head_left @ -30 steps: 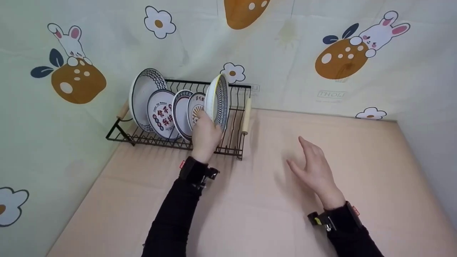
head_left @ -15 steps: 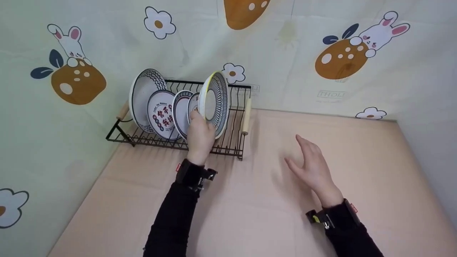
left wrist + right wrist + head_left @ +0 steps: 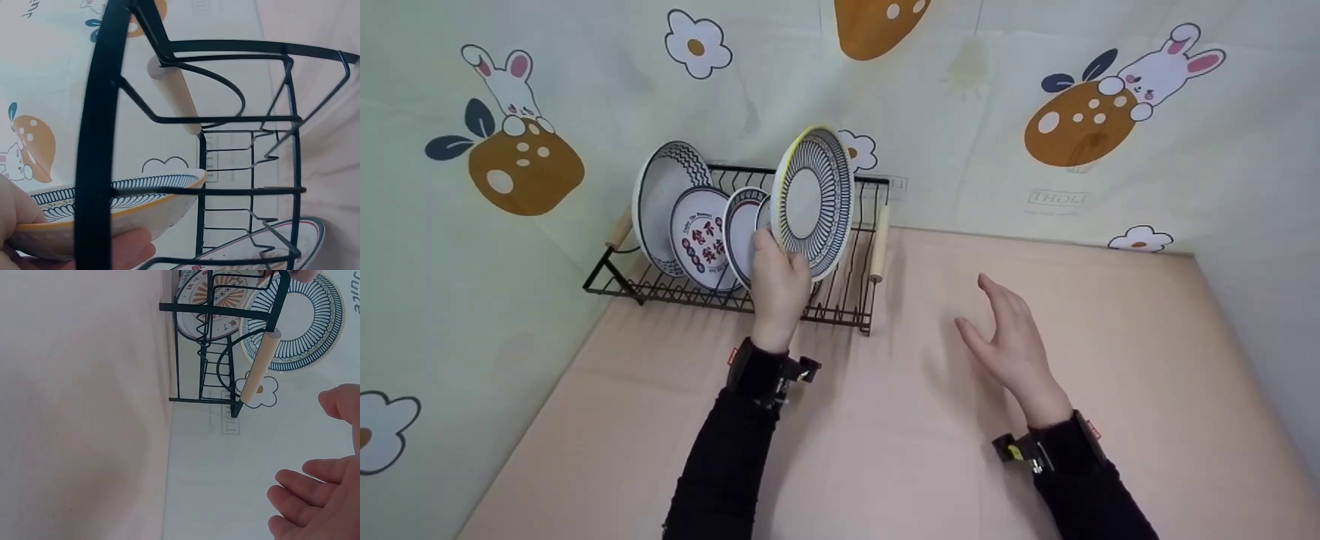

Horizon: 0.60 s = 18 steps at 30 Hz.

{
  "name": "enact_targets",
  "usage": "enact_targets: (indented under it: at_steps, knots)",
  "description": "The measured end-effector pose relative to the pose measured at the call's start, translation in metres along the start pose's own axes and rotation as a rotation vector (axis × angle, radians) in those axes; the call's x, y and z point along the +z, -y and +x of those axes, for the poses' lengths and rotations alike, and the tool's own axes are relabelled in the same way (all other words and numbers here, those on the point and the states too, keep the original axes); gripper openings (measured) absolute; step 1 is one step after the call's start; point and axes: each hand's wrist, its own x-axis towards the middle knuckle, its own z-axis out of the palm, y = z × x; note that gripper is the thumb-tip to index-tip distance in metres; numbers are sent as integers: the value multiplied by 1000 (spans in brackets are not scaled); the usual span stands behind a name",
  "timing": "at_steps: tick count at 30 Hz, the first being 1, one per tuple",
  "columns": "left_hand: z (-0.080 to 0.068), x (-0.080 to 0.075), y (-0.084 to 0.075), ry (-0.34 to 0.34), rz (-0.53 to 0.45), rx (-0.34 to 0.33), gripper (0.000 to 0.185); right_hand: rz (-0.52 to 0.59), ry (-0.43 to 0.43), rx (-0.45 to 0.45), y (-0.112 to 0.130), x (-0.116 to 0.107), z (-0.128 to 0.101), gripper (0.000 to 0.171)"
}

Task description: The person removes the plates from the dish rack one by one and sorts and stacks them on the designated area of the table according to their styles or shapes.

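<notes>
A deep patterned bowl (image 3: 804, 204) with a yellow rim is tilted on edge above the right part of the black wire dish rack (image 3: 840, 319). My left hand (image 3: 778, 289) grips its near edge, thumb on the inner side and fingers beneath, as the left wrist view shows on the bowl (image 3: 163, 205). Whether the bowl touches the wires I cannot tell. To the right, over the table, my right hand (image 3: 1012, 345) holds nothing, its fingers and thumb spread apart. In the right wrist view this hand (image 3: 320, 489) is apart from the rack.
Left of the bowl, the rack carries a large bowl (image 3: 656, 214), a plate with red characters (image 3: 701, 259) and more dishes (image 3: 741, 232), partly hidden. A wooden handle (image 3: 879, 244) sits at the rack's right end. A printed cloth wall (image 3: 945, 142) stands behind the pink table (image 3: 885, 450).
The patterned bowl has risen in the rack and turned so its inside faces me more. My left hand has shifted slightly left. My right hand has moved slightly up and left.
</notes>
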Motion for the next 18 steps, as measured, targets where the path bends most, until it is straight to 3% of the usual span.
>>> enact_targets:
  at_steps: [8, 18]
  knots:
    - [-1, -4, -15, -42, -97, 43, 44, 27, -2, 19, 3, -4, 5, 66]
    - [-10, -8, -34, -9, -323, 62, 51, 85, -22, 36, 9, -5, 10, 63]
